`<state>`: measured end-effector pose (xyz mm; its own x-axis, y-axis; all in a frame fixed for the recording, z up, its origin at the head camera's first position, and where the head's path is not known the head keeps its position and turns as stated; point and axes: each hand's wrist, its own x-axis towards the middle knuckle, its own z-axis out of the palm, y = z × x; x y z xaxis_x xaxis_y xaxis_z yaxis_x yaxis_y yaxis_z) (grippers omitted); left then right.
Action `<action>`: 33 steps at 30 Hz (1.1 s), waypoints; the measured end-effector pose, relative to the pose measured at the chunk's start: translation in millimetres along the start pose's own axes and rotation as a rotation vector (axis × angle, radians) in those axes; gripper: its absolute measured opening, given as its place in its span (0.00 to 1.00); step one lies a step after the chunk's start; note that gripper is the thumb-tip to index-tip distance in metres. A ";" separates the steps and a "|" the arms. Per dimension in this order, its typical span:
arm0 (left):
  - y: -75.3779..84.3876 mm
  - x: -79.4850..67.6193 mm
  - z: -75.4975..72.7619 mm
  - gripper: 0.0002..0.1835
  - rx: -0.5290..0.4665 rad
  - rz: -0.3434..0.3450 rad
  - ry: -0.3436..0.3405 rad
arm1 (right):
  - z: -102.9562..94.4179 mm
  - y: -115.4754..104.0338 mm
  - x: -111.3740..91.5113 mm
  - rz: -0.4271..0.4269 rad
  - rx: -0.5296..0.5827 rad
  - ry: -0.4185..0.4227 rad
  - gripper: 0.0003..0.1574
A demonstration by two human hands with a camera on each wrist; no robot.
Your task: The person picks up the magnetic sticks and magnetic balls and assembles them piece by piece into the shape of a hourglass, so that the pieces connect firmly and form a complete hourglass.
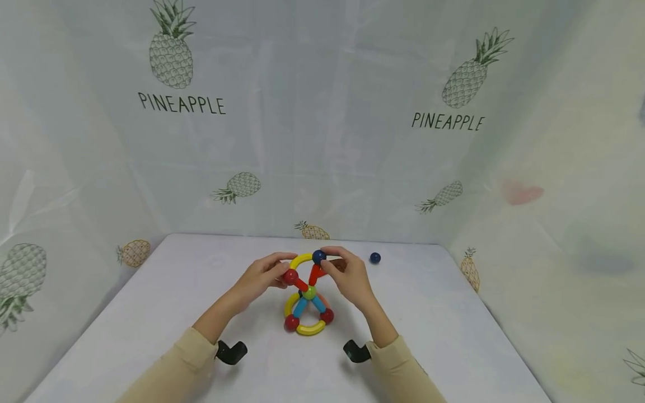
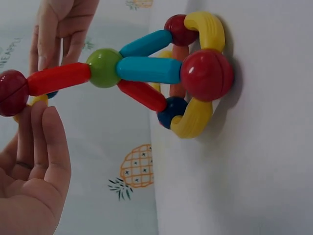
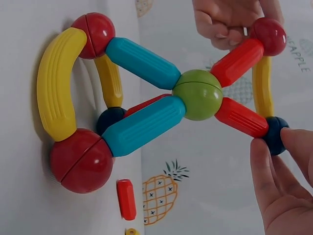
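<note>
A magnetic ball-and-rod model stands on the table, a green ball (image 3: 198, 95) at its middle. Blue rods (image 3: 144, 126) slope from it to red balls (image 3: 81, 161) in a base ring with yellow curved rods (image 3: 56, 88). Two red rods (image 1: 301, 284) rise to an upper red ball (image 1: 290, 276) and a dark blue ball (image 1: 319, 257), with a yellow curved rod (image 1: 302, 259) between them. My left hand (image 1: 264, 277) holds the upper red ball at the yellow rod's end. Thumb and fingers of my right hand (image 1: 351, 280) pinch the dark blue ball.
A loose dark blue ball (image 1: 375, 258) lies at the back right of the white table (image 1: 428, 336). In the right wrist view, a loose red rod (image 3: 126, 199) and a small yellow piece (image 3: 131, 231) lie beyond the model. A pineapple-print curtain (image 1: 322, 140) hangs behind.
</note>
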<state>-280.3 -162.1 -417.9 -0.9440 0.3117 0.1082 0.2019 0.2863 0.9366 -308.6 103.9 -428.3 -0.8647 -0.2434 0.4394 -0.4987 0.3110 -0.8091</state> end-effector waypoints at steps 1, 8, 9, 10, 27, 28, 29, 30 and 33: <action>0.8 2.2 -0.9 0.25 0.007 -0.004 -0.008 | -0.1 0.0 -0.1 0.005 0.001 0.002 0.20; 7.9 11.9 -9.9 0.21 0.030 -0.046 -0.066 | 0.3 -0.7 -1.2 0.032 0.000 0.007 0.21; 8.5 12.9 -11.0 0.21 0.035 -0.047 -0.076 | 0.4 -0.8 -1.4 0.026 0.004 0.004 0.21; 9.0 13.8 -12.1 0.21 0.042 -0.046 -0.086 | 0.4 -1.0 -1.5 0.023 0.007 0.001 0.21; 17.1 23.8 -21.6 0.28 0.104 -0.017 -0.253 | -3.3 -3.7 -2.3 0.016 0.025 -0.062 0.24; 17.4 23.9 -22.3 0.28 0.105 -0.016 -0.259 | -3.1 -4.0 -2.0 0.015 0.028 -0.068 0.25; 17.4 24.1 -22.9 0.28 0.110 -0.013 -0.265 | -2.9 -4.2 -1.7 0.014 0.031 -0.073 0.25; 17.6 24.1 -23.7 0.28 0.111 -0.012 -0.268 | -2.5 -4.3 -1.5 0.015 0.029 -0.076 0.25; 17.3 24.1 -25.7 0.28 0.107 -0.018 -0.273 | -0.9 -4.7 -1.0 0.022 0.029 -0.089 0.26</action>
<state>-306.3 -173.0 -390.5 -0.8456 0.5336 -0.0151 0.2260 0.3835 0.8955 -305.5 103.5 -424.5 -0.8661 -0.3176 0.3859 -0.4764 0.2912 -0.8296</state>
